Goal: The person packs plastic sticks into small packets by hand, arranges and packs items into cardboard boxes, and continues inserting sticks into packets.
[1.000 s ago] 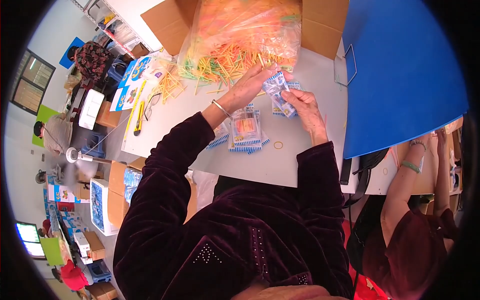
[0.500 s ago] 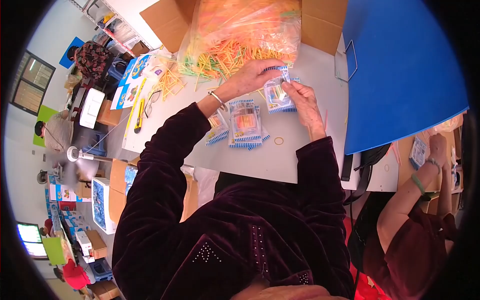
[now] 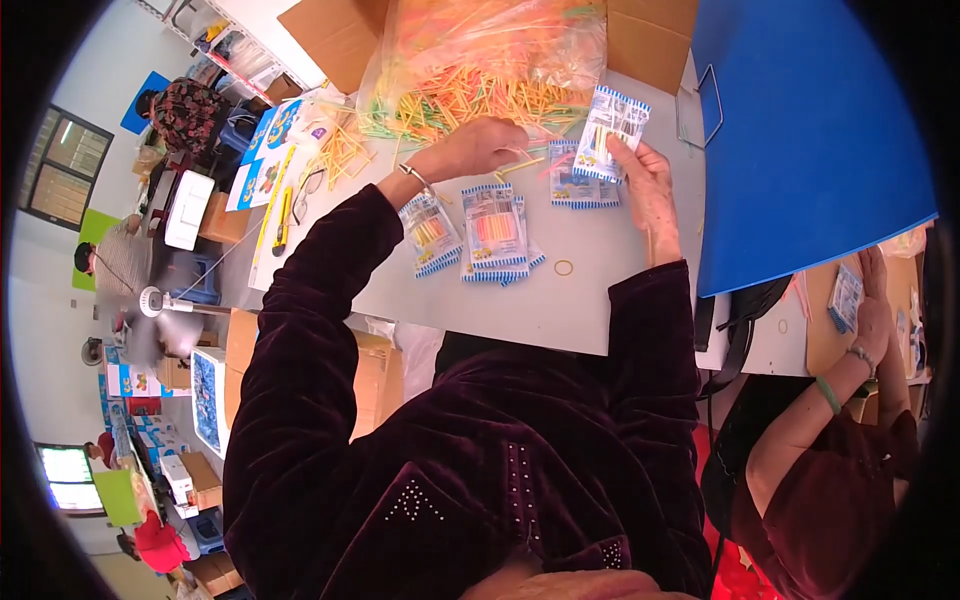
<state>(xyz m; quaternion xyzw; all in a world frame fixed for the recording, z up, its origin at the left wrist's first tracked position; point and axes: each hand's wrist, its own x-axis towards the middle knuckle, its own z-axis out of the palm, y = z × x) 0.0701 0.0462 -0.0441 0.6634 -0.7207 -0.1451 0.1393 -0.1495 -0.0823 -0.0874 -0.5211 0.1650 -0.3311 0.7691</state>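
Note:
My right hand (image 3: 648, 185) pinches a blue-and-white packet (image 3: 612, 132) by its right side, above a stack of similar packets (image 3: 584, 184). My left hand (image 3: 486, 148) is apart from the packet, its fingers curled near a few loose sticks (image 3: 522, 166); whether they grip one is too small to tell. Below it lie a packet pile (image 3: 494, 228) with coloured sticks showing through the film, and another pile (image 3: 430, 233) to its left. A rubber band (image 3: 564, 268) lies on the grey table (image 3: 520, 318). Behind the hands, many coloured sticks (image 3: 455, 105) spill from a clear bag (image 3: 500, 40).
A cardboard box (image 3: 648, 50) surrounds the bag. On the left are a yellow cutter (image 3: 283, 220), glasses (image 3: 308, 192) and loose sticks (image 3: 343, 152). A blue panel (image 3: 800, 140) stands at right. Beyond it, a co-worker's arms (image 3: 835, 385) reach over another table near packets (image 3: 845, 298).
My hands have separated. My right hand has carried the packet up and to the right, while my left hand has let go of it and moved left. The co-worker's hands have shifted.

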